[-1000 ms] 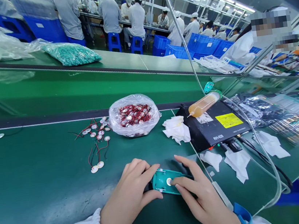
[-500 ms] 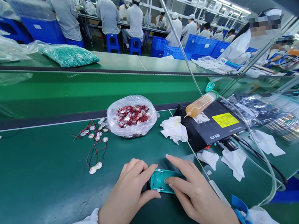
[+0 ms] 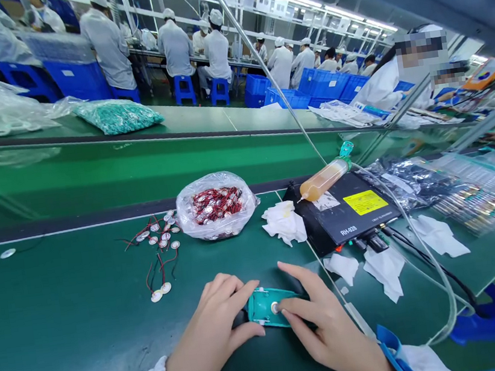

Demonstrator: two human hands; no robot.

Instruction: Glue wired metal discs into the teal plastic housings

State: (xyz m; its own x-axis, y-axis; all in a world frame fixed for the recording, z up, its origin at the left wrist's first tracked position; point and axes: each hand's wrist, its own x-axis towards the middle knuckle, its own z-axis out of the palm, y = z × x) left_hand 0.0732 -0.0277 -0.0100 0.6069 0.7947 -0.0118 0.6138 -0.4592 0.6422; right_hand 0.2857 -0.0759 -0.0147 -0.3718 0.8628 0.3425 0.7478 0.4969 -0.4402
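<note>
A teal plastic shell (image 3: 261,308) lies hollow side up near the front of the green table, between my hands. My left hand (image 3: 219,320) grips its left end between thumb and fingers. Inside the shell is a small round disc (image 3: 275,308). My right hand (image 3: 317,316) has a fingertip at the disc's right edge, its thumb by the near rim and another finger raised over the far side. The shell's right end is partly hidden by this hand. Farther back are a plastic bag of red-wired discs (image 3: 218,206) and several loose wired discs (image 3: 166,287).
A black RH-928 box (image 3: 347,215) carries an amber-filled syringe (image 3: 324,180) with a hose. White tissues (image 3: 284,222) lie around it. Bagged parts (image 3: 481,197) are at the right. Behind stands a raised green ledge (image 3: 193,119); people sit beyond.
The camera view has shifted, so the background sits lower. My right fingertip has drawn slightly off the disc, which shows more fully. My left hand keeps its grip on the shell.
</note>
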